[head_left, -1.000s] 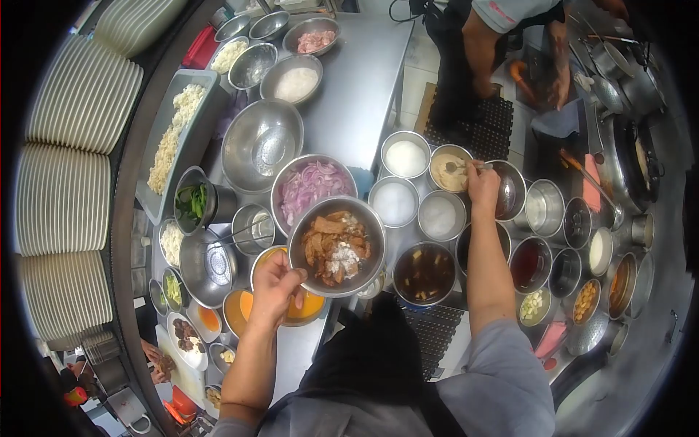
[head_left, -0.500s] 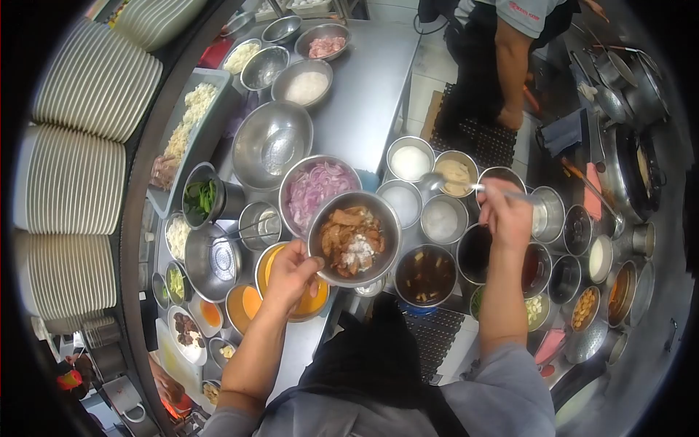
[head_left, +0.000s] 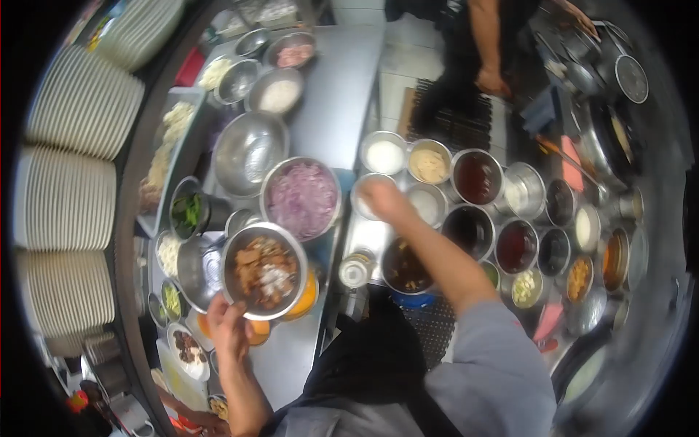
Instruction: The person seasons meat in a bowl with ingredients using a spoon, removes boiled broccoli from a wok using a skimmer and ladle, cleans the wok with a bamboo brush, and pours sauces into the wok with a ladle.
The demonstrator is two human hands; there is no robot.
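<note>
My left hand (head_left: 227,324) grips the near rim of a metal bowl (head_left: 242,309), thumb at the edge. In the bowl lie brown marinated meat pieces (head_left: 255,258) with a patch of white powder (head_left: 277,282) on top. My right hand (head_left: 386,200) reaches over a metal canister (head_left: 357,195), covering most of its mouth. Its fingers look bunched and blurred, and whatever they hold is hidden. Behind the left-hand bowl stands a bowl of sliced purple onion (head_left: 302,197). Canisters of white granules (head_left: 384,156) and pale paste (head_left: 428,166) stand just beyond my right hand.
Several sauce containers (head_left: 477,177) stand to the right, beside a stove with a wok (head_left: 611,138). A lidded jar (head_left: 355,271) is near my waist. Stacked plates (head_left: 65,197) line the left shelf. Ahead, another person's arm (head_left: 486,44) hangs beside the black mat (head_left: 455,116).
The bowl in my left hand has moved left and slightly down. My right hand has swung left to the canister, and the spoon it held is out of sight. The camera view has shifted.
</note>
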